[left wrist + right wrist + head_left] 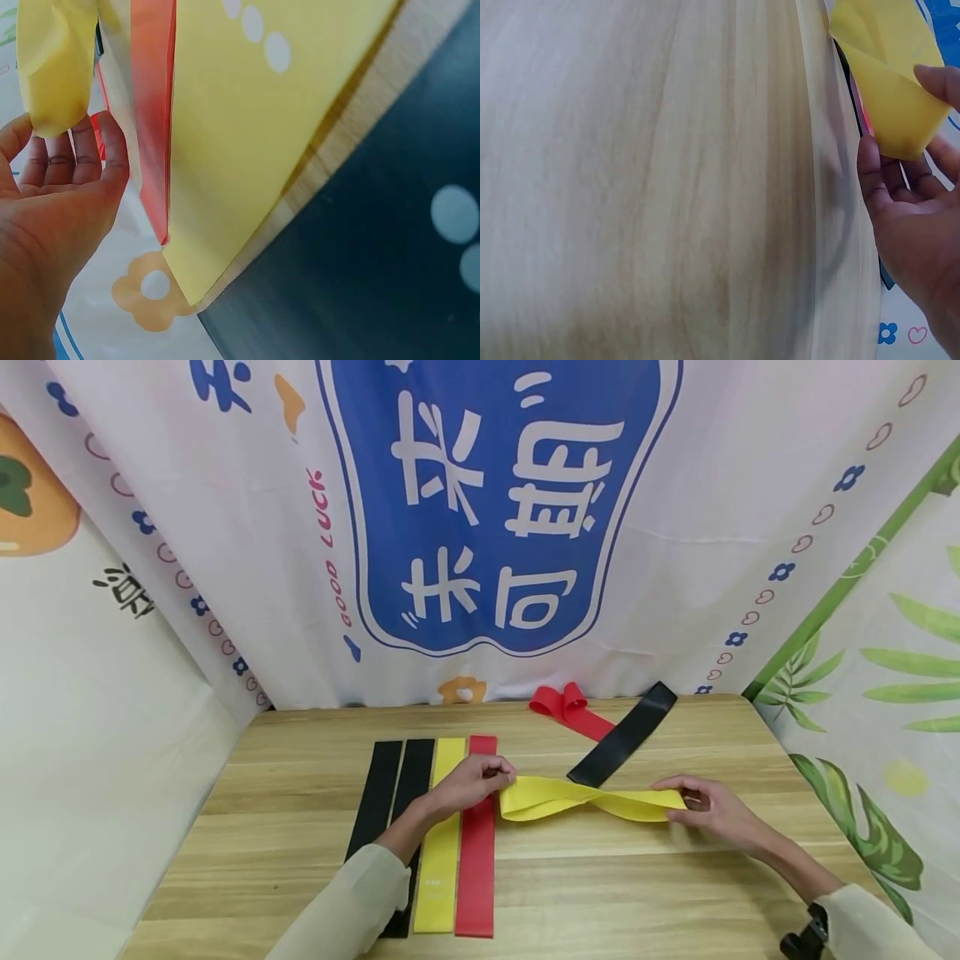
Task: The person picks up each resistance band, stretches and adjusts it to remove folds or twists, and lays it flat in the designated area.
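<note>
A yellow resistance band (547, 797) is stretched sideways above the table, with a twist near its middle. My left hand (471, 783) grips its left end, and my right hand (716, 814) holds its right end between thumb and fingers. In the left wrist view the band's end (56, 82) loops down onto the fingertips of the left hand (60, 187). The right wrist view has the band (892, 105) pinched by the right hand (922, 202). Under the left hand and forearm lie a flat red band (476, 877) and a flat yellow band (437, 885).
Two flat black bands, an outer one (375, 793) and an inner one (415, 777), lie left of the flat yellow one. Behind the held band, a black band (626, 735) crosses a curled red band (573, 708). A printed curtain (675, 568) hangs at the wooden table's (600, 893) back edge.
</note>
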A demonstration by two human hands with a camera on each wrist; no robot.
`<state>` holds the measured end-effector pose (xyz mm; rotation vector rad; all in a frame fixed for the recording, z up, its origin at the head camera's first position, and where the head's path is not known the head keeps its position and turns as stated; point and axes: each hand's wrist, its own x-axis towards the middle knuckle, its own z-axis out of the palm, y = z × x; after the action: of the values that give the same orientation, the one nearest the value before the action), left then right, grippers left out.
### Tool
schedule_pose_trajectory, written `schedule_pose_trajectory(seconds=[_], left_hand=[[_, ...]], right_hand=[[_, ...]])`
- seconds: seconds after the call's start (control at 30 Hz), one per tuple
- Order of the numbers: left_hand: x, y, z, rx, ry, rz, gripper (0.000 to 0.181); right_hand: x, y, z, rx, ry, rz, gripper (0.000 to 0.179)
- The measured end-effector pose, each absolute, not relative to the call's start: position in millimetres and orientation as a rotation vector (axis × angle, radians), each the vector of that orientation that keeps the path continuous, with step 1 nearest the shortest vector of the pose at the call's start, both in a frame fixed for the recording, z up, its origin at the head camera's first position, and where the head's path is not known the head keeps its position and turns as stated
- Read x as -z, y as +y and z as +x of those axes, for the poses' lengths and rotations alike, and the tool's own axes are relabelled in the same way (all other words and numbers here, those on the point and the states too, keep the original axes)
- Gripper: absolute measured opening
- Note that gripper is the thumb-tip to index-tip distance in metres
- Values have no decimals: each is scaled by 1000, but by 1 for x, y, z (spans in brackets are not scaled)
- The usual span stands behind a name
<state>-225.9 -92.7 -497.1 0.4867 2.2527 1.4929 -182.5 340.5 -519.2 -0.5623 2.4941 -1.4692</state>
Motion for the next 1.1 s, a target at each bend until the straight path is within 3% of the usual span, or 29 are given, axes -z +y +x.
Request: schedule_pose_trajectory(seconds=[0.37,0.63,0.83,1.1], left_hand=[[499,-91,-225,-1639,2111,506,18],[502,-89,-225,-1639,2065,506,17],[503,-86,-223,-1603,2046,504,16],[503,-85,-222,-1628,2027,493,16]], right_hand=[[524,342,-185,1526,2557,-604,23],[520,339,-184,1557,2710,-479,20],[517,339,-185,1712,2650,-256,30],[513,340,-185,2054,2261,-250,34]])
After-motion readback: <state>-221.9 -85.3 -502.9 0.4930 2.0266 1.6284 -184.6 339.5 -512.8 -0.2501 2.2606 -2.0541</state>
